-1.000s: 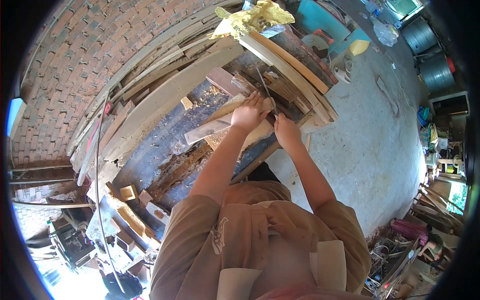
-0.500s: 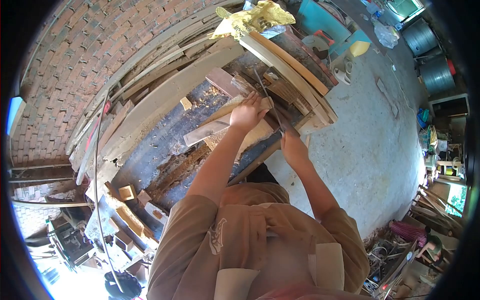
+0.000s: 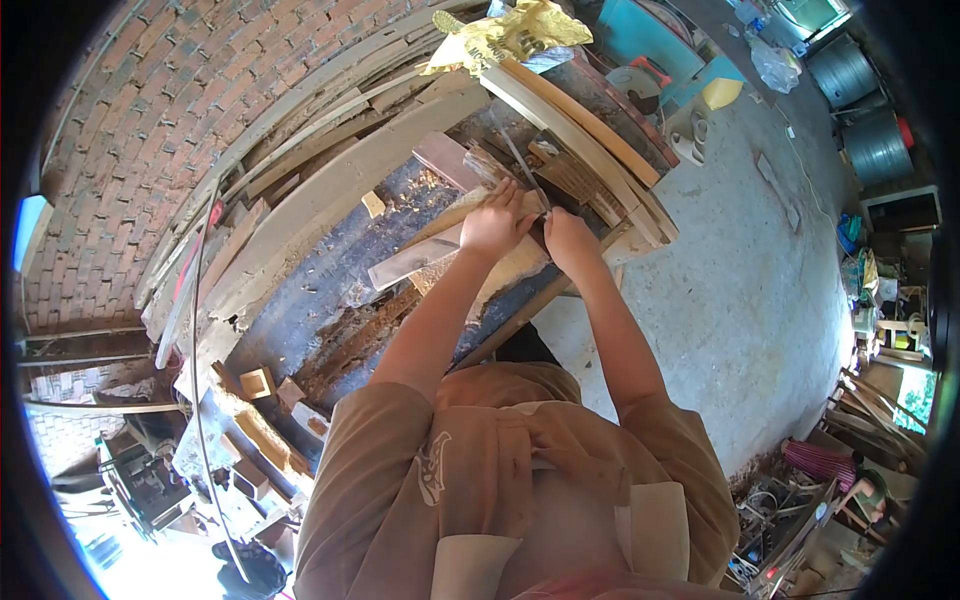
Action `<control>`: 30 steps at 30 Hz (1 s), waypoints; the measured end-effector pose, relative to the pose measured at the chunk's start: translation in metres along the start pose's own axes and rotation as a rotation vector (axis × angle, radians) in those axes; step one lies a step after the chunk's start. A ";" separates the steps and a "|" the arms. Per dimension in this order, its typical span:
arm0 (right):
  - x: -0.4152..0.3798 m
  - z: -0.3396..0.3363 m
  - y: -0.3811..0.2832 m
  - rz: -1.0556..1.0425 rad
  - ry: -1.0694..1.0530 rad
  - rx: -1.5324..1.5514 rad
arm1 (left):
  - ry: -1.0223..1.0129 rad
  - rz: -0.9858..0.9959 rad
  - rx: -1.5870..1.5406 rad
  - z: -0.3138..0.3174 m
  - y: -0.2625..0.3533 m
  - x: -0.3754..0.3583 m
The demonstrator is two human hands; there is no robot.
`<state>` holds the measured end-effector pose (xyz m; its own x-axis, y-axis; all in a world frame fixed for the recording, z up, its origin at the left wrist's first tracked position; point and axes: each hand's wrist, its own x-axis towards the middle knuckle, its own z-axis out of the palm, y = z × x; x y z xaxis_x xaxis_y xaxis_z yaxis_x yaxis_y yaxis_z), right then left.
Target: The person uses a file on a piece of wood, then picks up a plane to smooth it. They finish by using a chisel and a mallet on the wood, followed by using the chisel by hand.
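My left hand (image 3: 490, 224) presses down on a light piece of wood at the middle of the workbench, its fingers closed over the wood's right end. Just right of it, my right hand (image 3: 570, 238) is wrapped round the handle end of a saw (image 3: 518, 152). The thin blade points up and away from me, beside the wood's end. Under my left wrist lies a short flat board (image 3: 400, 262). A reddish wood block (image 3: 446, 160) rests beyond my left hand.
The worn workbench (image 3: 290, 305) carries wood chips and a small offcut (image 3: 373, 204). Long planks (image 3: 590, 130) lie along its far right edge, near a yellow bag (image 3: 515, 38). A brick wall (image 3: 170, 110) stands at the left, with more boards along it.
My right hand has moved up and away from me, close to my left hand, pushing the saw forward. My left hand stays on the wood.
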<state>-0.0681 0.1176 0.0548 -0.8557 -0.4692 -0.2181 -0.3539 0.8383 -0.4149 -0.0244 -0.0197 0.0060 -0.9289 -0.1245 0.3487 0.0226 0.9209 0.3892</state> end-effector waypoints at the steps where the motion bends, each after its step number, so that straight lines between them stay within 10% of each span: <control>1: -0.002 0.000 -0.002 -0.004 0.007 0.000 | 0.000 0.005 -0.004 0.000 0.000 0.000; 10: -0.099 -0.019 0.027 0.118 -0.091 -0.051 | 0.014 -0.005 -0.039 0.003 -0.001 0.001; 30: -0.007 0.012 0.005 -0.037 0.069 -0.021 | -0.020 0.069 -0.040 0.002 0.003 -0.002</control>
<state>-0.0588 0.1217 0.0439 -0.8657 -0.4802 -0.1416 -0.3927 0.8267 -0.4030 -0.0230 -0.0162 0.0043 -0.9319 -0.0536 0.3587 0.1010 0.9115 0.3987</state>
